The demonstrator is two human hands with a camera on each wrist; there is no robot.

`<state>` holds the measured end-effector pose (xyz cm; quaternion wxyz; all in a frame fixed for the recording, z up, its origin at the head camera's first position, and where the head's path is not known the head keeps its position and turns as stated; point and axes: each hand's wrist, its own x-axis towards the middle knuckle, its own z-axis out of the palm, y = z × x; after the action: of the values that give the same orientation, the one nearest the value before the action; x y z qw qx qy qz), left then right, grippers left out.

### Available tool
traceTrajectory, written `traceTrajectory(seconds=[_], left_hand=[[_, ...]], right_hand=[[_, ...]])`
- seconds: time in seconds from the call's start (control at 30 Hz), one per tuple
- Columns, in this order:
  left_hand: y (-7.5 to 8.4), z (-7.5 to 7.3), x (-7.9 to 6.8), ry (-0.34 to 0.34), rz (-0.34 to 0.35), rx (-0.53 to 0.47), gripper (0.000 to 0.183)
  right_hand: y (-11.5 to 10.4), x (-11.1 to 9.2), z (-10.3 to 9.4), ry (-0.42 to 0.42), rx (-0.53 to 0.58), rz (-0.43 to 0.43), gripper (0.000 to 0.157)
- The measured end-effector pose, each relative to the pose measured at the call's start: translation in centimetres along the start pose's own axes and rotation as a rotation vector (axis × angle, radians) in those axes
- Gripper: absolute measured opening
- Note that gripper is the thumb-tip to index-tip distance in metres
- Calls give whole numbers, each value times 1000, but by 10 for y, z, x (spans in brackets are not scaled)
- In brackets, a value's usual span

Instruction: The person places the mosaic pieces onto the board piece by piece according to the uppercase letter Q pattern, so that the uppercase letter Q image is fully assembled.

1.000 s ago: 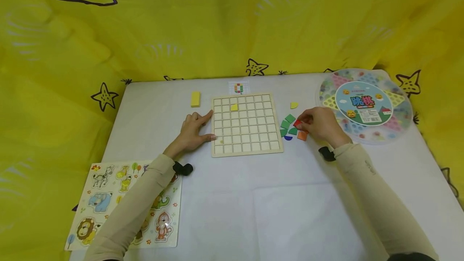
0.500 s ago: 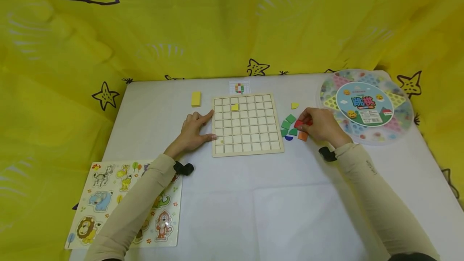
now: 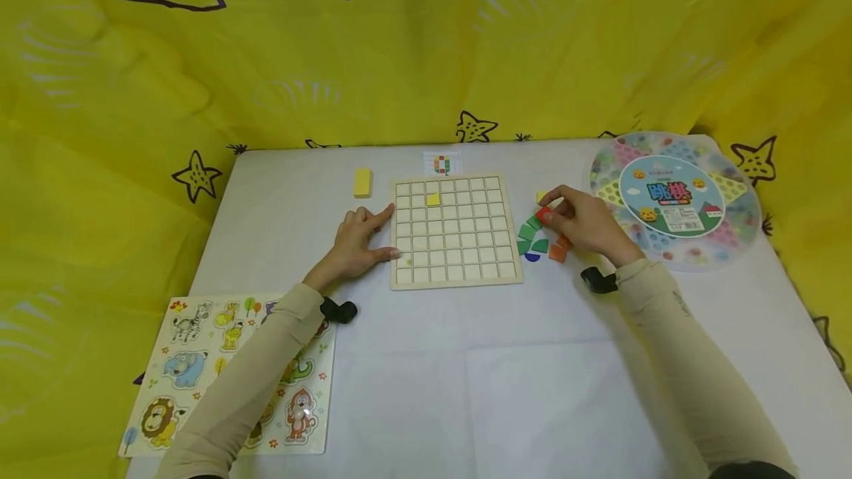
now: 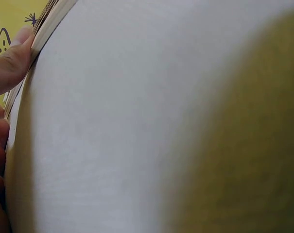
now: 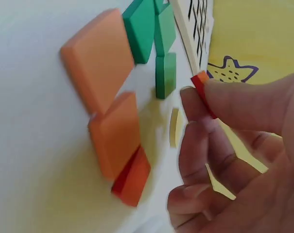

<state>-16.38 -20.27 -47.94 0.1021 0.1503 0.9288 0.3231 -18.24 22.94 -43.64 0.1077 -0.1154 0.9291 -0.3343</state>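
Note:
My right hand (image 3: 582,222) pinches a small red tile (image 5: 199,89) between thumb and fingertips, raised just above the loose pieces right of the board. Beneath and around it lie several green tiles (image 3: 526,232), a blue half-round piece (image 3: 532,257) and orange tiles (image 5: 103,58). Another red tile (image 5: 137,177) leans against an orange one. Behind the fingers a yellow piece (image 3: 541,196) is partly hidden. At the wooden grid board (image 3: 459,231), my left hand (image 3: 353,246) touches the left edge with thumb and index finger spread. One yellow tile (image 3: 433,199) sits in an upper cell.
Above the board lies a small pattern card (image 3: 442,163). A yellow block (image 3: 362,183) stands at its upper left. The round Chinese checkers box (image 3: 672,198) occupies the right rear. An animal puzzle board (image 3: 226,383) lies front left, partly under the left forearm.
My right hand has lifted the red tile and shifted slightly away from me, toward the yellow piece, which it now partly covers. The left hand stays at the board's edge.

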Motion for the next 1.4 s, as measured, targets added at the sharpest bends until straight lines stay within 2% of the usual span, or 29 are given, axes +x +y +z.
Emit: traceTrajectory(seconds=[0.33, 0.63, 1.0, 1.4], left_hand=[[-2, 1, 0, 0, 1, 5, 94], [-2, 1, 0, 6, 5, 17, 93], [0, 0, 0, 8, 13, 13, 94], [-3, 0, 1, 10, 13, 25, 94]], right_hand=[[-11, 19, 13, 124, 126, 69, 35], [-29, 42, 28, 104, 215, 69, 36], [-37, 72, 51, 126, 278, -36, 33], [-50, 87, 65, 101, 312, -24, 30]])
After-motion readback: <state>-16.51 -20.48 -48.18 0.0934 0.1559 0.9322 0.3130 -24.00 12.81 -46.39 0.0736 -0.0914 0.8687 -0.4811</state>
